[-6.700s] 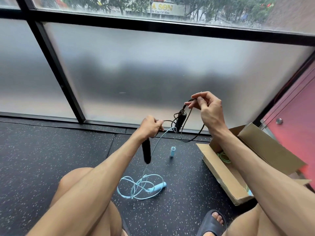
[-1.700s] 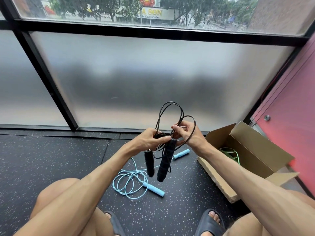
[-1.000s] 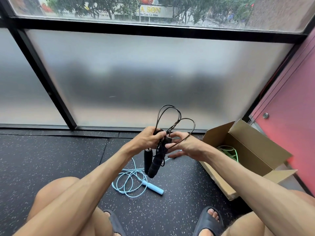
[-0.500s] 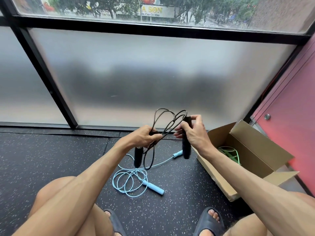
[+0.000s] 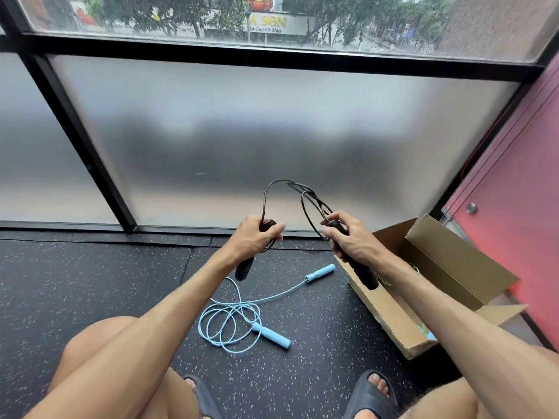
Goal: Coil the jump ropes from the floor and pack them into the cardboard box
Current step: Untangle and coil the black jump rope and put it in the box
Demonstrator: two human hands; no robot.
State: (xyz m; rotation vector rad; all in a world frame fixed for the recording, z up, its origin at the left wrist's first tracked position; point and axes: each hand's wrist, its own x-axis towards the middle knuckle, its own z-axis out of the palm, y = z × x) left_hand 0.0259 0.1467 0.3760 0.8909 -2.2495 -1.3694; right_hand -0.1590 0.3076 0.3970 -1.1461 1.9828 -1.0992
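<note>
**Black rope held in both hands, one handle each**

Left hand (image 5: pixel 252 238) has its fingers curled tight round the top of one handle (image 5: pixel 244 269) of the black jump rope (image 5: pixel 268 224). The cord is bunched under the thumb, and the handle's lower end sticks out at 6 o'clock below the fist. Right hand (image 5: pixel 352 241) is wrapped round the other handle (image 5: pixel 364 275), which pokes out toward 5 o'clock; thumb and forefinger sit at its top, where the cord leaves. Cord loops arch up at 12 o'clock between the two hands, which are held apart in the air.

Blue jump rope (image 5: pixel 233 322) lies loosely coiled on the speckled floor (image 5: pixel 90 282), at 6 o'clock from the hands. Open cardboard box (image 5: pixel 453 261) stands at 4 o'clock, with a green cord (image 5: pixel 384 279) showing inside, partly hidden by the right forearm.
</note>
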